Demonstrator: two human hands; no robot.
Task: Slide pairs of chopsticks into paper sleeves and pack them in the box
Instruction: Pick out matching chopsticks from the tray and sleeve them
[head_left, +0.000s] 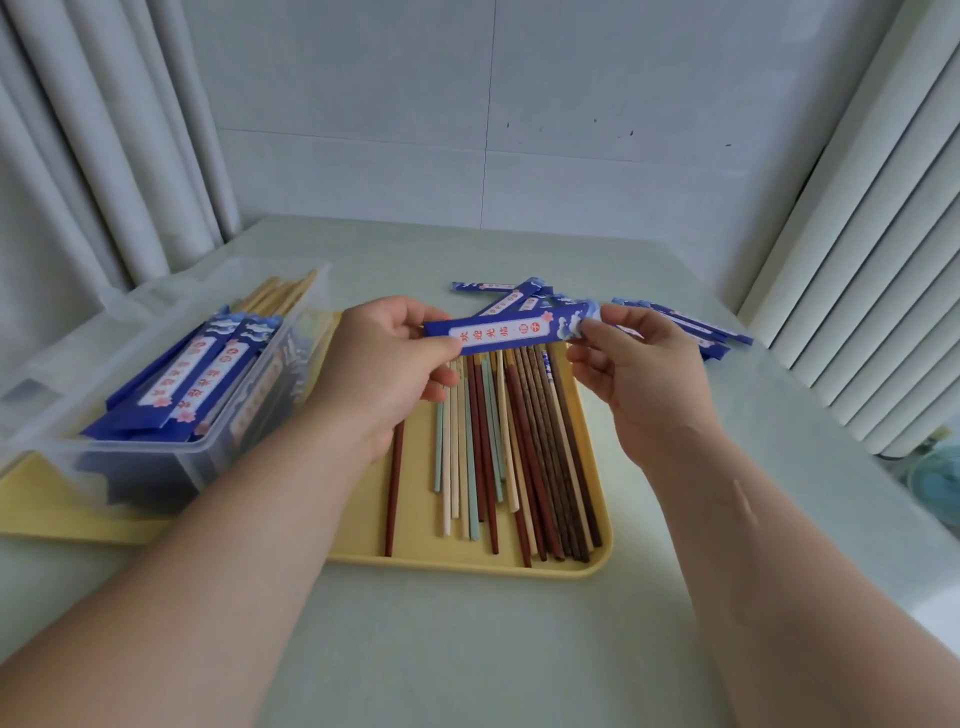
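A blue paper sleeve (511, 330) with a white label hangs level above the yellow tray (415, 551). My left hand (387, 366) pinches its left end and my right hand (636, 364) pinches its right end. No chopsticks show inside it. Several loose chopsticks (511, 457) in brown, red, cream and pale green lie lengthwise in the tray under my hands. At the left, a clear plastic box (156, 452) holds several sleeved pairs (187, 379), with bare wooden tips sticking out at its far end.
Several empty blue sleeves (675, 322) lie in a pile on the pale table (519, 649) behind the tray, to the right. Curtains hang at both sides and a wall stands behind. A light blue object (940, 483) sits at the right edge.
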